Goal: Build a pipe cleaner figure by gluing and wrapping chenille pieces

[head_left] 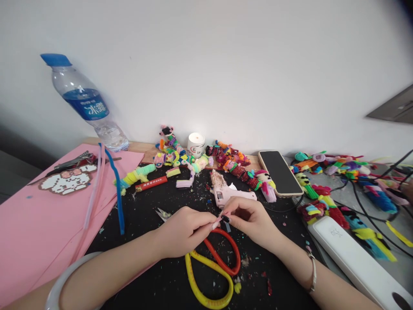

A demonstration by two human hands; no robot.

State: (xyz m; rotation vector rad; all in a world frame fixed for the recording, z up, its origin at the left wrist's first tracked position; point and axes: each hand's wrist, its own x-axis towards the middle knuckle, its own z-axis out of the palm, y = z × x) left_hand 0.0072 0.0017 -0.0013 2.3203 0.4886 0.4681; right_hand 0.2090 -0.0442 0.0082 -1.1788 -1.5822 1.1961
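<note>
Hands meet: your left hand (182, 230) and right hand (250, 219) both pinch a tiny dark piece (225, 218) above the scissors (214, 267); next, steady fingertip shaping by the glue gun (227, 193).

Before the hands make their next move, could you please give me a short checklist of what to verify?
1. Grip: left hand and right hand meet fingertip to fingertip on a small dark piece: ok.
2. What the piece is: cannot tell, too small.
3. Scissors lie directly under the hands, blades hidden by the left hand: not ok.
4. Pink glue gun lies just behind the fingers; whether hot: cannot tell.
5. Water bottle stands at the far left edge, apart from the hands: ok.
</note>
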